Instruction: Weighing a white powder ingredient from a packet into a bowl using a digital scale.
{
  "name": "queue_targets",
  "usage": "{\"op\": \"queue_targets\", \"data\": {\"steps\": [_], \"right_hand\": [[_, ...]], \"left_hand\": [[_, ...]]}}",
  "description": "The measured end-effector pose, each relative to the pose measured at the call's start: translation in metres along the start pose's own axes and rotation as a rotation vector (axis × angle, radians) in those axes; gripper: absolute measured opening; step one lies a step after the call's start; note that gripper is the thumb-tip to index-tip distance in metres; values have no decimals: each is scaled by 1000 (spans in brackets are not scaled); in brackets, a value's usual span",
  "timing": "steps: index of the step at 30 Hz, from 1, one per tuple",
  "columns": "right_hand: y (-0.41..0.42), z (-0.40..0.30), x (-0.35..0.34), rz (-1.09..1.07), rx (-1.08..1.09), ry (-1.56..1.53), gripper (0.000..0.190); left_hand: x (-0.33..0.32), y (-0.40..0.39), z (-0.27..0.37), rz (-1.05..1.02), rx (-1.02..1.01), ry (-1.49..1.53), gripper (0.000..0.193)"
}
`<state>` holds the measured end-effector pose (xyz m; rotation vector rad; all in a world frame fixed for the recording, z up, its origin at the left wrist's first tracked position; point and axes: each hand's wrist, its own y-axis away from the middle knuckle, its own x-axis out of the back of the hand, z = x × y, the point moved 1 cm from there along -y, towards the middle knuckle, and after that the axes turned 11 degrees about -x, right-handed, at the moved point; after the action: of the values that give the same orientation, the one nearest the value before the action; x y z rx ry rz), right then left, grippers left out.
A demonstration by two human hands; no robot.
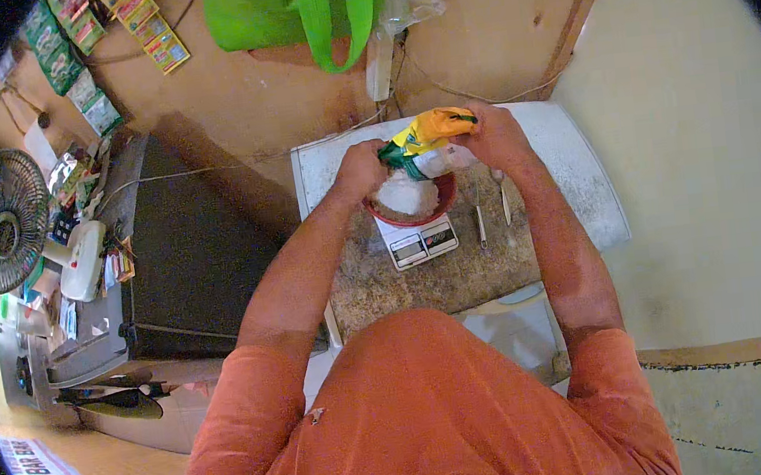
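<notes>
My left hand (367, 168) grips the lower green edge of a yellow, orange and green plastic packet (427, 134). The packet's other end is in my right hand (494, 136). The packet is tilted above a red bowl (447, 197), and white powder (406, 194) is heaped in the bowl. The bowl rests on a white digital kitchen scale (423, 241), whose display is too blurred to read. To the right of the scale, a thin utensil (482, 227) and a pale, narrow blade-like tool (506, 202) lie on the brown, stained board (379, 290).
The board lies on a white table (590, 180) against a wall. A dark-topped cabinet (208, 255) stands at the left, with a fan (4, 221) and clutter at its far edge. A green bag (259, 14) and sachet strips (154, 35) hang behind. A cable crosses the cabinet top.
</notes>
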<state>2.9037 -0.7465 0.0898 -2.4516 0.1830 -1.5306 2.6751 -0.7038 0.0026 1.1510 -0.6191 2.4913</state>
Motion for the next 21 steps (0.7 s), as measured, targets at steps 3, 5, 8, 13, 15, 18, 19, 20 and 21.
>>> {"op": "queue_targets", "data": {"steps": [3, 5, 8, 13, 15, 18, 19, 20, 21], "right_hand": [[4, -12, -6, -40, -79, -16, 34], [4, -18, -12, -9, -24, 102, 33], [5, -17, -1, -21, -51, 15, 33], [12, 0, 4, -2, -81, -105, 33], [15, 9, 3, 29, -87, -138, 33], [21, 22, 2, 52, -112, -317, 32], [24, 23, 2, 46, -144, -372, 31], [27, 24, 3, 40, -176, -427, 30], [29, 29, 2, 43, -180, -425, 30]], "left_hand": [[-1, -7, -1, 21, 115, -13, 30], [-9, -2, -2, 39, 70, -31, 29], [-7, 3, -12, 59, 70, 60, 27], [-2, -4, -3, 79, 200, 285, 18], [-1, -4, 5, 171, 214, 606, 11], [1, -2, 22, 221, 256, 761, 7], [-1, -3, 20, 224, 258, 760, 7], [-4, -6, 17, 213, 196, 749, 7], [-5, -9, 21, 193, 130, 742, 8]]}}
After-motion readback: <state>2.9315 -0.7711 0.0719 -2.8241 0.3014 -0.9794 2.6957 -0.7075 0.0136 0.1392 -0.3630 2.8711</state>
